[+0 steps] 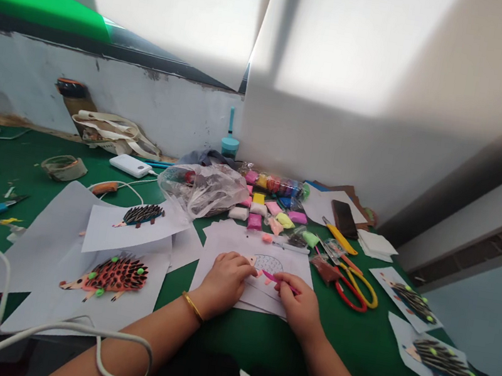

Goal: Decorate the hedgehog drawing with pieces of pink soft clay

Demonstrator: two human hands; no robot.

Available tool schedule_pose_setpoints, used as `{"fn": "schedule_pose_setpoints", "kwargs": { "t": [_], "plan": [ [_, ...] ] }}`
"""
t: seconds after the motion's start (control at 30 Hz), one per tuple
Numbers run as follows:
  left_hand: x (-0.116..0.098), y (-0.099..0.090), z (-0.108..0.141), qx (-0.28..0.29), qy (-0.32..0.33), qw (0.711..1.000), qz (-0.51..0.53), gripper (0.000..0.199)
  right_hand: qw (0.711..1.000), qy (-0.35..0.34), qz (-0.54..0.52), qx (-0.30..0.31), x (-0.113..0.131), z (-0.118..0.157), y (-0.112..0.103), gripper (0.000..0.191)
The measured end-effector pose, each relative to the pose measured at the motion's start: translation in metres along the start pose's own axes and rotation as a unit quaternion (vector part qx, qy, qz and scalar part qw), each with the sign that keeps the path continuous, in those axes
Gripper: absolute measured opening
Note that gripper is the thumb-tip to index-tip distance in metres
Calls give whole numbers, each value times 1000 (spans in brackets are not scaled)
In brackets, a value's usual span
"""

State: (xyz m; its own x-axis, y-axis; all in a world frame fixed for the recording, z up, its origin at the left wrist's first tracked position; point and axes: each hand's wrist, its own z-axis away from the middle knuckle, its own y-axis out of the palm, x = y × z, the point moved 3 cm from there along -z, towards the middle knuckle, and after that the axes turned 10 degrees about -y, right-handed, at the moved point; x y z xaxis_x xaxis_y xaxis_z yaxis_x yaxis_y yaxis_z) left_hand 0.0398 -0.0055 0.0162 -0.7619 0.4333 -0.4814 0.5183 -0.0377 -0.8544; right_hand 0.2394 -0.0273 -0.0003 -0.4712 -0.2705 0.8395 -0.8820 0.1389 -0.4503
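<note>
On a white sheet of paper (221,256) in front of me is a drawn hedgehog (270,263), its outline filled with scale-like marks, with peach-coloured clay at the face and feet. My left hand (227,279) lies on the sheet's left part, fingers extended together toward the hedgehog's front foot; its thumb is mostly hidden. My right hand (298,303) grips a pink modelling-clay tool (271,276), pinched between thumb and fingers. The tool's pointed tip reaches left to the peach clay beside my left fingertips. A gold bangle (193,306) circles my left wrist.
Clay packets (254,221) and a plastic bag (208,187) lie behind the sheet. Scissors (353,292), a yellow utility knife (341,237) and a phone (344,218) are to the right. Finished clay hedgehogs (115,278) lie on both sides. A white cable (66,329) loops at front left.
</note>
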Motion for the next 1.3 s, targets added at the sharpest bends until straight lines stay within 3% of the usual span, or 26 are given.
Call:
{"fn": "schedule_pose_setpoints", "kwargs": {
  "t": [1.03,1.3],
  "plan": [
    [0,6,-2,18,2,999,-27,40,1000,-11,18,6,1,-1,1,31],
    [0,3,-2,9,-5,1000,-17,48,1000,-12,20,5,3,-1,0,30]
  ]
}}
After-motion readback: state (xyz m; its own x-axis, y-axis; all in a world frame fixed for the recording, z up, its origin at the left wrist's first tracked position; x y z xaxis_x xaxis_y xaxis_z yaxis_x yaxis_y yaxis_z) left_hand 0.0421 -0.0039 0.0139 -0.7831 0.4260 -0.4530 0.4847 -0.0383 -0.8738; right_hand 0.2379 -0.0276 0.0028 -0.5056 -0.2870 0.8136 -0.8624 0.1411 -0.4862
